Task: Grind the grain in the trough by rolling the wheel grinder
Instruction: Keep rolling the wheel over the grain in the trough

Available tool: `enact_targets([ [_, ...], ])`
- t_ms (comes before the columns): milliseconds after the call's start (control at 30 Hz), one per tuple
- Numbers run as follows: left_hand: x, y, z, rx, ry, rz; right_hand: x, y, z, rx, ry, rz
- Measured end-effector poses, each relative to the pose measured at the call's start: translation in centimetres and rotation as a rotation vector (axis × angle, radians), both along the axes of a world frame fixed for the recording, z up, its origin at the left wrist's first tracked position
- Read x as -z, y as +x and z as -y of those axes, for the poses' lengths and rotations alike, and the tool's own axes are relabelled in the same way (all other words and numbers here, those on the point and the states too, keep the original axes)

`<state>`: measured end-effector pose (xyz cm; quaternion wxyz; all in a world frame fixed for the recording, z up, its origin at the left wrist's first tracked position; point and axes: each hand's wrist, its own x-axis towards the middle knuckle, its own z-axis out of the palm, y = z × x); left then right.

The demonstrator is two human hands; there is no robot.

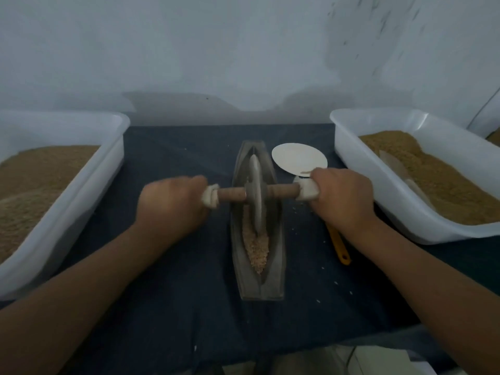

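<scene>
Head view shows the trough (273,277) with its long axis running straight away from the person. The wheel grinder (255,196) stands in the trough near its middle, axle crossing it at a right angle. The left hand (173,204) grips the wrapped handle end left of the trough, and the right hand (343,196) grips the end right of it; both fists are closed tight, about equally near the wheel. The grain (257,247) lies in the near half of the trough, so I judge the next roll must come toward the person. Right of the trough lie a white disc (297,161) and a yellow tool (341,250), partly under the right wrist. The left tub (108,169) and right tub (351,158) stand well apart from the trough, outside the rolling path
</scene>
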<state>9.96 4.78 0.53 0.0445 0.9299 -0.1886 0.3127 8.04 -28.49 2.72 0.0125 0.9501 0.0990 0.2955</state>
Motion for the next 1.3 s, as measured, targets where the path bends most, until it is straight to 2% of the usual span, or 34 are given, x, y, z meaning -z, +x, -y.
enact_targets([
  [100,-3.1,4.5,2.5,-0.121,0.045,-0.131,-0.8,3.2,-0.7,0.119,0.067,-0.121],
  [233,-4.6,5.1,3.5,-0.131,0.11,-0.205,-1.4,2.7,-1.0,0.15,0.102,-0.269],
  [300,-3.5,2.5,2.1,-0.1,0.121,-0.177,-0.9,0.3,-0.6,0.117,0.096,-0.268],
  [400,-1.7,-1.7,-0.2,0.068,0.1,-0.009,0.0,-4.2,0.0,0.05,0.12,-0.169],
  [467,-1.2,-2.7,-1.0,0.109,0.117,0.018,0.4,-5.4,0.3,-0.017,0.13,-0.126],
  [567,-1.0,-0.9,-0.1,0.034,0.104,-0.001,0.5,-3.6,0.1,-0.011,0.146,-0.148],
  [667,-2.4,3.4,1.8,-0.093,0.1,-0.126,-0.1,0.8,-0.4,0.102,0.081,-0.183],
  [733,-3.8,5.4,2.9,-0.132,0.098,-0.188,-0.5,3.0,-0.7,0.148,0.11,-0.211],
  [867,-4.6,4.3,3.3,-0.151,0.132,-0.204,-0.8,2.5,-0.7,0.163,0.102,-0.275],
  [933,-3.5,1.6,2.3,-0.125,0.134,-0.189,-0.1,0.2,0.1,0.101,0.113,-0.222],
  [1067,-0.7,-4.0,-0.7,0.015,0.06,-0.018,1.1,-3.9,1.0,-0.155,0.086,0.105],
  [1167,0.4,-2.9,-0.7,0.007,0.026,0.003,1.1,-2.1,1.2,-0.111,0.021,0.037],
  [1300,-0.8,3.3,1.6,-0.087,-0.054,-0.044,-0.1,3.0,0.0,0.045,0.029,0.005],
])
